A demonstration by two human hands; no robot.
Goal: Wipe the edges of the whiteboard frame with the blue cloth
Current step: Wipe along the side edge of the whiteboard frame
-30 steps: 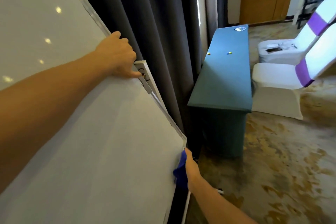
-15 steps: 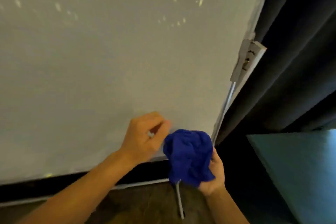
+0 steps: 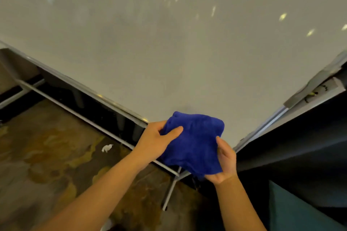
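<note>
The blue cloth (image 3: pixel 193 144) is a deep royal blue, plush and rumpled, bunched into a loose wad in front of the lower corner of the whiteboard (image 3: pixel 169 43). Both hands grip it. The left hand (image 3: pixel 155 140) clamps its left side, thumb lying across the front and fingers (image 3: pixel 161 124) curled behind the fabric. The right hand (image 3: pixel 224 163) cups it from below and to the right, thumb pressed against the cloth's edge. The whiteboard frame (image 3: pixel 90 90) runs as a thin silver strip along the bottom edge toward the cloth, and another strip rises at the right. Below lies a mottled brown floor (image 3: pixel 47 155) with a small white scrap (image 3: pixel 107 148).
</note>
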